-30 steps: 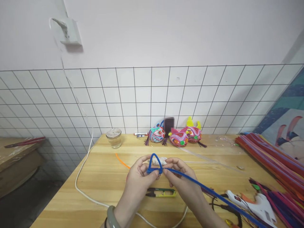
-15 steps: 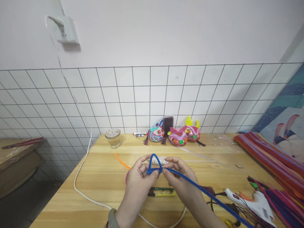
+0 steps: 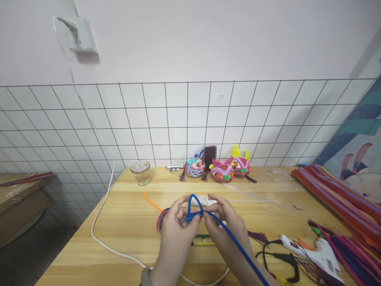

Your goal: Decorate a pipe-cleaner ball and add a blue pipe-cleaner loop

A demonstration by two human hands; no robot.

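Observation:
A blue pipe cleaner (image 3: 194, 206) is bent into a small pointed loop above the wooden table (image 3: 125, 230). My left hand (image 3: 176, 232) pinches the loop's base from the left. My right hand (image 3: 222, 224) pinches the twist from the right, and the long blue tail runs down to the lower right past my wrist. Under my hands lie green-handled snips (image 3: 201, 239), mostly hidden, and a pink ring-shaped piece (image 3: 160, 221) shows beside my left hand.
A white glue gun (image 3: 312, 248) with a black cord lies at the right, beside bundles of red and purple pipe cleaners (image 3: 336, 198). A white cable (image 3: 102, 234) crosses the left side. A glass jar (image 3: 141, 172) and colourful masks (image 3: 222, 170) stand at the back.
My hands have drawn closer to me and lower in view. The blue tail now slopes more steeply down, and the snips are more covered by my hands.

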